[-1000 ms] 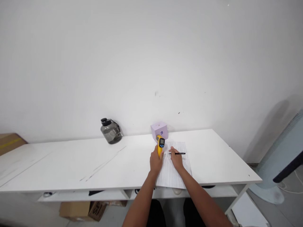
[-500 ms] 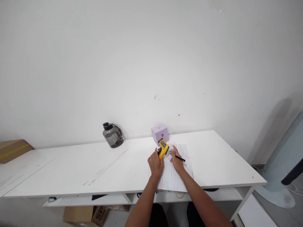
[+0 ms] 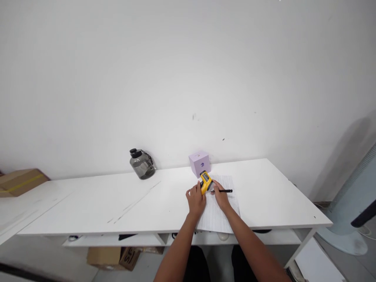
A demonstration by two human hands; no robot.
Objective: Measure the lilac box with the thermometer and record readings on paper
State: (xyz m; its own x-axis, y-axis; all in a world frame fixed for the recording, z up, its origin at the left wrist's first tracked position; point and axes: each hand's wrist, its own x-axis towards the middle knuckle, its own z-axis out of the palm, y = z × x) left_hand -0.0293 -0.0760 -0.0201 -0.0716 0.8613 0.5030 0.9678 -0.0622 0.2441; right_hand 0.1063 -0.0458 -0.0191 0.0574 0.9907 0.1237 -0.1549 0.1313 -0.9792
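My left hand (image 3: pixel 196 199) is closed round the handle of a yellow and black infrared thermometer (image 3: pixel 206 182), whose small display faces up. Between the fingers of my right hand (image 3: pixel 220 197) is a black pen (image 3: pixel 226 191), lying nearly level with one end pointing right. The front of the thermometer sits close by my right fingers; whether they touch I cannot tell. Under both hands lies a white sheet of paper (image 3: pixel 216 219) with faint lines. Just behind the thermometer, a lilac box (image 3: pixel 200 163) stands against the wall.
On the white desk (image 3: pixel 96 207), a dark see-through water bottle (image 3: pixel 142 164) stands left of the box. A taped cardboard box (image 3: pixel 23 182) is at the far left. Below the desk are a shelf and another cardboard box (image 3: pixel 104 256). A pale tower fan (image 3: pixel 349 207) stands at the right.
The pen has swung from slanting down rightward to nearly level. The thermometer has tilted a little and is closer to my right hand. The whole view has shifted slightly.
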